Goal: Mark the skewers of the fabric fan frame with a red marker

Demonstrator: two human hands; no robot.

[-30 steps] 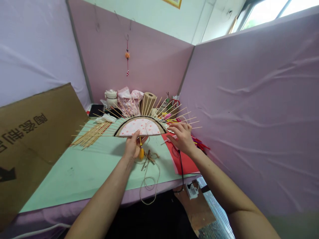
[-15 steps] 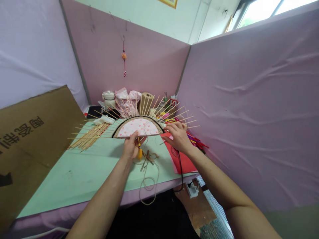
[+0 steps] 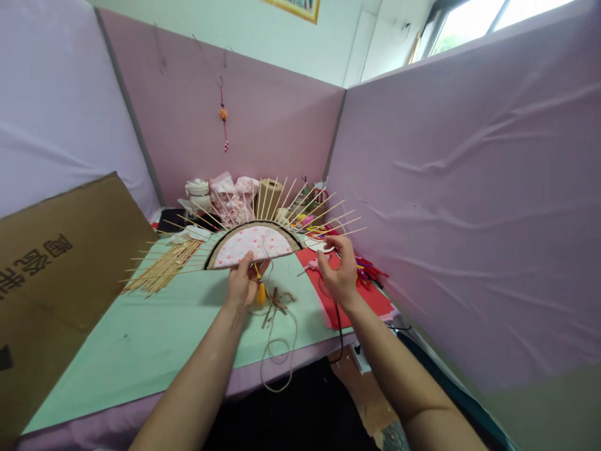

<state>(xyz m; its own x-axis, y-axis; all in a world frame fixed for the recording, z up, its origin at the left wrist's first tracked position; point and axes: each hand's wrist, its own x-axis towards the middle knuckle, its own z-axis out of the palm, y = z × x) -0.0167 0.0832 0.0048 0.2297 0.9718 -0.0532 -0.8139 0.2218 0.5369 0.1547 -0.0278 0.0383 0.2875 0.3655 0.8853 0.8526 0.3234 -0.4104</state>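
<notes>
Head view, fan (image 3: 253,245), red handles (image 3: 322,195) in cup (image 3: 320,215)

Sticks (image 3: 278,196) bar roll (image 3: 265,187); gap beside right hand (image 3: 342,274).

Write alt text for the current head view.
Left hand holds a half-round dotted panel fringed with thin sticks above a pale green tabletop; right hand, fingers parted, hovers off its right end. A yellow tassel hangs beneath.
</notes>
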